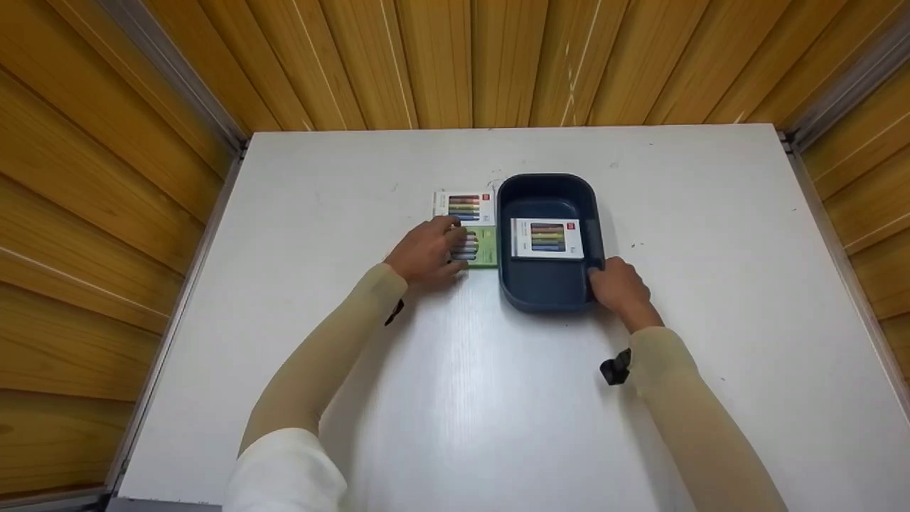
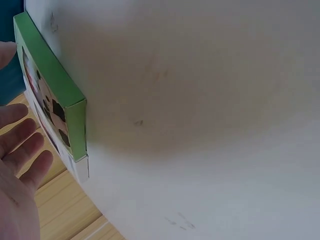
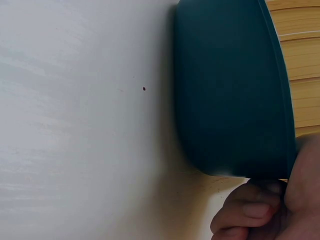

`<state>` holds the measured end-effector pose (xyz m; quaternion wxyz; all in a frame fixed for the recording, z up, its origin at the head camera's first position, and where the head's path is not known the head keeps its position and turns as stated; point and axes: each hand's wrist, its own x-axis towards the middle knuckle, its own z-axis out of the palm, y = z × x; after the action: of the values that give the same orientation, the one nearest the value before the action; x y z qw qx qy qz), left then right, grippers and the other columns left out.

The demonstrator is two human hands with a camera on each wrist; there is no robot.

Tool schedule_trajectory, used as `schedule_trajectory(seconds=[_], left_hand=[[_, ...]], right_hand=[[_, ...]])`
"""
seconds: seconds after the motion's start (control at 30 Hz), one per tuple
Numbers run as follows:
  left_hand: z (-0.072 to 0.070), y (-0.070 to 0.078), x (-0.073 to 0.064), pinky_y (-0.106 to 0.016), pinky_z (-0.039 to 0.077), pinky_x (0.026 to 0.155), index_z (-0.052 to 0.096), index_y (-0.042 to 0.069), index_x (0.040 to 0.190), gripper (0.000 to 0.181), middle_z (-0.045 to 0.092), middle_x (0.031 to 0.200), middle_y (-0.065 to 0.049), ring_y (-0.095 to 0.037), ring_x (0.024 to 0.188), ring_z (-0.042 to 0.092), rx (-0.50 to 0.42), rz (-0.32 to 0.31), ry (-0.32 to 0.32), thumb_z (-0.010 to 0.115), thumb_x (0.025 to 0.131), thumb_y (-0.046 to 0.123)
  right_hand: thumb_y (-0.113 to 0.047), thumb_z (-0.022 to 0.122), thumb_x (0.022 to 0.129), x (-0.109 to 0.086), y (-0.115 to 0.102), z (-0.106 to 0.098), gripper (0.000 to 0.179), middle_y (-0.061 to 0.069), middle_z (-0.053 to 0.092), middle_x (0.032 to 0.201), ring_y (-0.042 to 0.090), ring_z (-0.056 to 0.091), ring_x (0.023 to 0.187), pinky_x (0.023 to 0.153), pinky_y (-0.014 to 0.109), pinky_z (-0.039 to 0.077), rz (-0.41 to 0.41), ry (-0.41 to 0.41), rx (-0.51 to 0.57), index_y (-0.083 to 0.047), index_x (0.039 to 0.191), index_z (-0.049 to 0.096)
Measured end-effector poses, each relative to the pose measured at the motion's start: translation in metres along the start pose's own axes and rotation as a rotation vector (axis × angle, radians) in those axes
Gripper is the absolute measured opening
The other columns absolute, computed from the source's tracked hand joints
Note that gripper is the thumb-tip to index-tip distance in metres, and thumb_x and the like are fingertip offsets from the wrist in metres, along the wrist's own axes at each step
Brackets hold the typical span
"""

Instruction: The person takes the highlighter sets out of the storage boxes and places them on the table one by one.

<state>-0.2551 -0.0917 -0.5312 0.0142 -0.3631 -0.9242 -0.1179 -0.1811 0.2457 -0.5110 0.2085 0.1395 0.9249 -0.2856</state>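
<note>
My left hand (image 1: 426, 249) hovers over a green box (image 1: 487, 249) with a window showing several coloured sticks. Its fingers are spread, and the left wrist view shows them extended beside the box; whether the fingertips touch it I cannot tell. Directly behind lies a white box (image 1: 488, 206) of coloured sticks, flat on the table. A dark blue plastic bin (image 1: 547, 288) stands just right of both boxes. Inside it is another white box (image 1: 520, 238), face up. My right hand (image 1: 622, 288) grips the bin's near right rim, thumb over the edge and fingers outside, partly hidden.
The white table (image 1: 455, 398) carries the bin and boxes. Wood-patterned panels (image 1: 498, 64) rise behind its far edge and along both sides. Small dark wrist-worn devices (image 1: 616, 367) hang beneath the forearms.
</note>
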Motion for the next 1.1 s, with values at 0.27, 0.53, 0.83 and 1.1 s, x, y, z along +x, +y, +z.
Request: schedule_trajectory(seconds=[0.27,0.53,0.83,1.1], left_hand=[[-0.004,0.003,0.004,-0.04,0.044,0.104,0.054,0.008,0.134,0.057,0.05,0.135,-0.012,-0.026,0.12,0.053,0.02,0.023,-0.006,0.061,0.09,0.043],[-0.011,0.01,0.008,-0.04,0.042,0.107,0.049,0.008,0.138,0.057,0.049,0.138,-0.011,-0.025,0.126,0.05,0.029,0.038,0.0,0.06,0.093,0.041],[-0.02,0.018,0.011,-0.041,0.04,0.108,0.044,0.008,0.142,0.061,0.047,0.141,-0.011,-0.026,0.129,0.048,0.028,0.046,0.014,0.058,0.093,0.041],[-0.022,0.025,0.018,-0.039,0.037,0.112,0.042,0.01,0.144,0.066,0.045,0.144,-0.01,-0.024,0.135,0.043,0.046,0.032,-0.001,0.055,0.093,0.05]], right_hand=[[-0.027,0.032,0.098,0.0,0.0,0.0,0.047,0.024,0.059,0.109,0.032,0.055,0.092,0.075,0.043,0.045,-0.004,-0.002,-0.007,0.009,0.12,0.052],[-0.027,0.031,0.096,0.002,0.002,0.0,0.044,0.019,0.058,0.1,0.031,0.054,0.087,0.07,0.04,0.043,-0.011,-0.009,-0.009,0.007,0.112,0.055],[-0.026,0.031,0.096,0.0,0.001,-0.001,0.044,0.019,0.059,0.098,0.03,0.054,0.084,0.066,0.038,0.042,-0.028,-0.004,-0.011,0.006,0.109,0.056],[-0.027,0.032,0.097,0.0,0.0,-0.001,0.043,0.021,0.059,0.102,0.031,0.054,0.087,0.07,0.042,0.044,-0.021,-0.009,-0.014,0.007,0.11,0.056]])
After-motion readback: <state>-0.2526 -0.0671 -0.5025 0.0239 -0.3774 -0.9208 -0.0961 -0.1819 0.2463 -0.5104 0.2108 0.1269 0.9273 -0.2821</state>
